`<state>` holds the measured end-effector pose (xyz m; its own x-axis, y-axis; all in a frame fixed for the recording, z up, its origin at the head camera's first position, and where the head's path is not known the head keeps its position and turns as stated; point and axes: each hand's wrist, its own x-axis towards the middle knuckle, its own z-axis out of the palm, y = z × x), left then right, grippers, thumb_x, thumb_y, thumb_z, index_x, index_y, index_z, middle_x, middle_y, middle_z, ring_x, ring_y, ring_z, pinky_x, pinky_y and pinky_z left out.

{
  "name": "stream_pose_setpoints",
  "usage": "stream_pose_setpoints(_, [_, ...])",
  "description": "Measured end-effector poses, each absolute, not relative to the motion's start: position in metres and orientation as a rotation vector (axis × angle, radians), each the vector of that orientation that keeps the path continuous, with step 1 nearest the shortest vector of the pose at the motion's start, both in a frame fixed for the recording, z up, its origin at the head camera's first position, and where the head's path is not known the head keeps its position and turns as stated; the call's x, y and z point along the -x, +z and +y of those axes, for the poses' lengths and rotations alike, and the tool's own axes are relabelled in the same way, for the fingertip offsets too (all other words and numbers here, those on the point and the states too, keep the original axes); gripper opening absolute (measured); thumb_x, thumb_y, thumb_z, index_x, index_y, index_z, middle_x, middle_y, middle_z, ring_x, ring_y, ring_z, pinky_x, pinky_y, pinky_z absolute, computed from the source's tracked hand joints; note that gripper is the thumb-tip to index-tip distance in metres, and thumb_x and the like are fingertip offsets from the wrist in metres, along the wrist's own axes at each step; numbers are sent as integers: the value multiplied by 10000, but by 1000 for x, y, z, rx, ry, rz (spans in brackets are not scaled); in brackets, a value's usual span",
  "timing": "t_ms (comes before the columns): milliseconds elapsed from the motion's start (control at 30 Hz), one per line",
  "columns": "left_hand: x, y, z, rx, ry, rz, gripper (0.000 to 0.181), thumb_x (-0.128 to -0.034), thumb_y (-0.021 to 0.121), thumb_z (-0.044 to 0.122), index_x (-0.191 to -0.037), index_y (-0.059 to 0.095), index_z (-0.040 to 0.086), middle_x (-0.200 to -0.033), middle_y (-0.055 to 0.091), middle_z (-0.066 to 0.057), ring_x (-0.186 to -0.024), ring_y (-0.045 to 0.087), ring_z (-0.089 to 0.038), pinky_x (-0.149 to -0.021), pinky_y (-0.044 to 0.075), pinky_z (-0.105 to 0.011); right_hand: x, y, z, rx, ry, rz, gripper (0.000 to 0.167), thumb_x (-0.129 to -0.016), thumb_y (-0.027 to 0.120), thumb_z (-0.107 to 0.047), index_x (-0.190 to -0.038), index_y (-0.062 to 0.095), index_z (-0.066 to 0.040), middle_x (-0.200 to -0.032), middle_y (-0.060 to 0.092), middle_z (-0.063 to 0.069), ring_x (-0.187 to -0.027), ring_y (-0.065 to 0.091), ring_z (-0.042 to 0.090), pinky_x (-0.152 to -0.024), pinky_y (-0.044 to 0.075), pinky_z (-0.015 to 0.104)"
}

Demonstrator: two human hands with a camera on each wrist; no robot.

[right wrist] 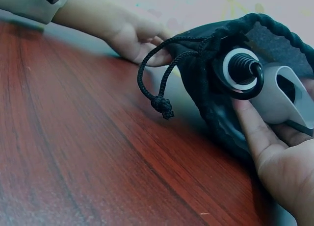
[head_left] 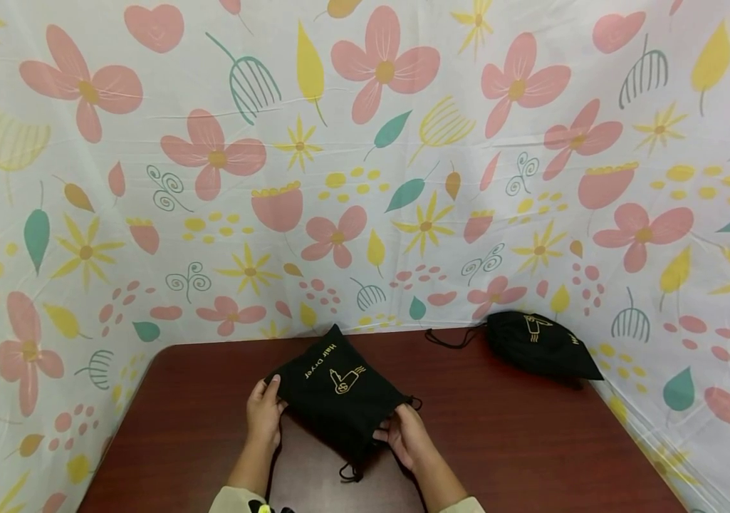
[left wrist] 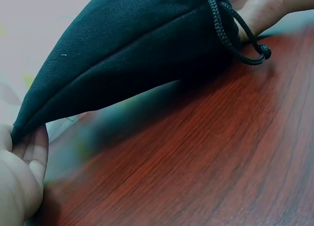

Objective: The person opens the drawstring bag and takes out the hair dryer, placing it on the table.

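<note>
A black drawstring bag point(head_left: 365, 407) with gold "Hair Dryer" lettering is held tilted above the table, its mouth toward my right side. My left hand point(head_left: 265, 413) pinches the closed bottom corner between thumb and fingers. At the open mouth, my right hand point(head_left: 409, 436) reaches partly inside. In the right wrist view a hair dryer point(right wrist: 274, 101) shows in the opening, with a grey nozzle-like part and a black ribbed cord end ringed in white. The right fingers point(right wrist: 255, 125) lie against and around it; the rest of the dryer is hidden by cloth. Knotted drawstrings point(right wrist: 161, 105) hang from the mouth.
A second black drawstring bag point(head_left: 534, 349), bulging and printed with a gold dryer picture, lies at the back right of the reddish-brown table point(head_left: 499, 442). Its cord point(head_left: 457, 342) trails left. A flower-patterned cloth point(head_left: 352, 178) hangs behind and along the sides.
</note>
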<state>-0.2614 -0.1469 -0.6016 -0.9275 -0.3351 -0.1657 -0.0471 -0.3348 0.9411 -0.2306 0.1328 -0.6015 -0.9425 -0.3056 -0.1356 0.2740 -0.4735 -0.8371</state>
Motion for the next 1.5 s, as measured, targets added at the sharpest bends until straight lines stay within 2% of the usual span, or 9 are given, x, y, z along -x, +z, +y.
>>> stream_pose_setpoints(133, [260,-600,-146,-505,-2369,-1661,252,-1055,549,281,-1107,617,44,-854,650,96,-799,635,-60,-730,550,-236,231,-602,132,46,-2435,1364,330,-1065,409,-227,-922,704,-272,-836,694,-88,-804,703,105,-745,590,324])
stream_pose_setpoints(400, [260,-598,-152,-511,-2317,-1705,274,-1055,546,287,-1113,601,25,-787,616,93,-754,611,-57,-706,544,-236,232,-603,129,95,-2434,1350,333,-1073,410,-237,-807,609,-236,-806,630,-76,-826,708,109,-753,590,321])
stream_pose_setpoints(633, [259,-600,-157,-516,-2311,-1746,342,-1062,525,300,-1193,585,-10,-840,630,74,-782,622,-63,-722,546,-244,231,-605,129,126,-2425,1345,296,-1067,422,-244,-963,697,-277,-898,705,-89,-845,709,108,-756,590,304])
stream_pose_setpoints(800, [257,-599,-159,-522,-2278,-1792,356,-1060,525,329,-1188,588,3,-861,635,73,-808,631,-66,-743,551,-239,231,-606,131,179,-2422,1327,306,-1073,406,-237,-957,688,-265,-888,698,-92,-867,711,118,-769,592,322])
stream_pose_setpoints(933, [257,-597,-160,-524,-2264,-1790,350,-1059,528,342,-1176,594,19,-867,641,76,-817,641,-72,-754,558,-246,230,-606,132,177,-2424,1317,291,-1076,408,-235,-1025,693,-268,-921,697,-92,-888,717,133,-775,595,335])
stream_pose_setpoints(1100, [258,-597,-161,-522,-2267,-1776,336,-1059,529,339,-1165,598,28,-852,643,83,-812,650,-72,-765,564,-255,229,-605,132,141,-2427,1325,270,-1064,415,-218,-1072,679,-274,-925,692,-89,-864,707,118,-757,592,321])
stream_pose_setpoints(1500, [257,-593,-165,-561,-2238,-1814,357,-1060,521,347,-1181,588,17,-870,638,72,-828,648,-70,-768,560,-240,229,-603,132,97,-2413,1356,204,-1058,430,-223,-1129,621,-217,-918,682,-34,-828,696,137,-753,594,338])
